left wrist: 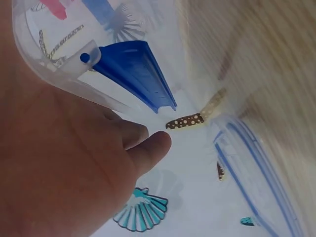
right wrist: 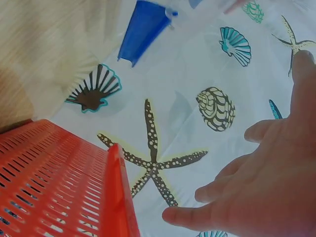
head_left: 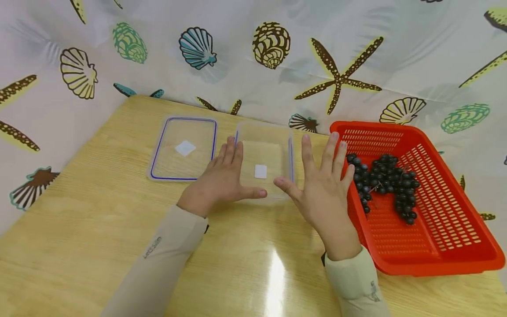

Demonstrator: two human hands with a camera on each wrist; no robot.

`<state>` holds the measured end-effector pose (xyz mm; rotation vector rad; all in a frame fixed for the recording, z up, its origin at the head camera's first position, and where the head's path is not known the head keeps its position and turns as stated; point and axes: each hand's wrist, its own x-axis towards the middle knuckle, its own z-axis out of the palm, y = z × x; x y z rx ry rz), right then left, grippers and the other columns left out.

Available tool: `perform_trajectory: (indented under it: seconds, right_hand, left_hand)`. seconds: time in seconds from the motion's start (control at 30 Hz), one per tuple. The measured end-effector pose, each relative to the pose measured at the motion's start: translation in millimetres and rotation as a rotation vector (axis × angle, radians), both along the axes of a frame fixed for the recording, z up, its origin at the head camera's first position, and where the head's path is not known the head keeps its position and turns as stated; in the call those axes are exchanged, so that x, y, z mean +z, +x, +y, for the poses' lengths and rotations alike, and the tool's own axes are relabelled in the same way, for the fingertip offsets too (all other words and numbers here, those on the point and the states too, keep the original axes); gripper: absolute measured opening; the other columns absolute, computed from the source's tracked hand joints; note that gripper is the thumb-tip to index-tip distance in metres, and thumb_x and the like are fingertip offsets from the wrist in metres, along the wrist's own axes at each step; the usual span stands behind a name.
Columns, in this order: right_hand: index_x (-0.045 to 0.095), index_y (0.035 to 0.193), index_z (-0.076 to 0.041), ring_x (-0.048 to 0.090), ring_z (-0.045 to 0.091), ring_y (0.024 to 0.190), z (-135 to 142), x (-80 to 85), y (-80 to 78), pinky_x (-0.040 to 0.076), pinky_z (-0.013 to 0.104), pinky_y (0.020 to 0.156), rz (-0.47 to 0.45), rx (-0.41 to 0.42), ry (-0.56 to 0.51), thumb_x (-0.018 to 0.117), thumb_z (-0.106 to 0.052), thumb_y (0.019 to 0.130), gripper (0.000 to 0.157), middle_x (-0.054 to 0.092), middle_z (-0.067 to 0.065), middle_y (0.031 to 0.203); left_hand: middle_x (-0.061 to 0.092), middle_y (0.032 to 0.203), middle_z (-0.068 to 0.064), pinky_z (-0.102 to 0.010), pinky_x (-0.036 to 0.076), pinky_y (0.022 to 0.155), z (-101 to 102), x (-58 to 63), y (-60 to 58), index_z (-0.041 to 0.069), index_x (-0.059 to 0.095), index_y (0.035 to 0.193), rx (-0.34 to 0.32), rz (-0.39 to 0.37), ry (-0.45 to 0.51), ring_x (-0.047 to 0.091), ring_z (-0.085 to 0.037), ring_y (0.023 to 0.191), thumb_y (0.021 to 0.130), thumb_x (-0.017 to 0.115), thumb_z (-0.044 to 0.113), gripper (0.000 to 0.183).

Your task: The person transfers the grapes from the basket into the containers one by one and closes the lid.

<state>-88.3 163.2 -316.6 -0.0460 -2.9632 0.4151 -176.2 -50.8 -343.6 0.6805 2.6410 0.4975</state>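
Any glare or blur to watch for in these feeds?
Head: a bright glare streak on the table, nearer than the clear container; left wrist: tabletop grain looks soft; right wrist: washed-out tabletop at upper left, though the starfish print reads clearly.

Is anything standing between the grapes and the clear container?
Yes: in the head view, the left side of the red basket, then the right hand, stand between the grapes and the clear container.
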Motion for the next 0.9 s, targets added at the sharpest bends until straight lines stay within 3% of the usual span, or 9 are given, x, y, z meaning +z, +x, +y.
perform_trajectory:
  seconds: [0.23, 0.5, 0.73, 0.9]
  right_hand:
    - [-0.006, 0.164, -0.028, -0.028, 0.035, 0.147, 0.9, 11.3, 7.7, 0.001, 0.073, 0.110, 0.037, 0.034, -0.013, 0.055, -0.072, 0.091, 0.105, -0.030, 0.013, 0.162]
    - [-0.006, 0.163, -0.030, -0.025, 0.032, 0.148, 4.0, 31.4, 34.7, 0.003, 0.074, 0.110, -0.015, 0.074, -0.093, 0.053, -0.071, 0.093, 0.100, -0.030, 0.009, 0.162]
    - [0.003, 0.164, -0.030, -0.017, 0.035, 0.150, 21.1, 61.0, 62.4, 0.006, 0.074, 0.109, -0.061, 0.135, -0.096, 0.055, -0.062, 0.097, 0.091, -0.023, 0.009, 0.165]
    - [0.005, 0.165, -0.026, -0.014, 0.037, 0.151, 40.7, 84.5, 69.9, 0.006, 0.074, 0.110, -0.059, 0.148, -0.032, 0.056, -0.060, 0.097, 0.091, -0.021, 0.010, 0.166]
  left_hand:
    - [-0.023, 0.163, -0.019, -0.059, 0.013, 0.117, -2.8, -0.2, -6.1, 0.002, -0.017, 0.157, 0.005, -0.033, 0.027, -0.010, -0.038, 0.151, 0.080, 0.066, 0.077, 0.136]
    - [-0.019, 0.165, -0.019, -0.062, 0.016, 0.116, 0.8, -0.1, -5.9, 0.003, -0.017, 0.158, 0.008, -0.042, 0.008, -0.006, -0.039, 0.152, 0.080, 0.067, 0.076, 0.136]
    - [-0.018, 0.165, -0.020, -0.062, 0.015, 0.116, 5.0, -2.3, -8.7, 0.000, -0.015, 0.158, 0.002, -0.025, -0.008, -0.005, -0.040, 0.152, 0.080, 0.065, 0.077, 0.135]
    - [-0.018, 0.164, -0.021, -0.064, 0.013, 0.116, 4.1, -1.9, -9.2, -0.001, -0.015, 0.158, 0.002, -0.023, -0.019, -0.005, -0.042, 0.151, 0.081, 0.064, 0.078, 0.135]
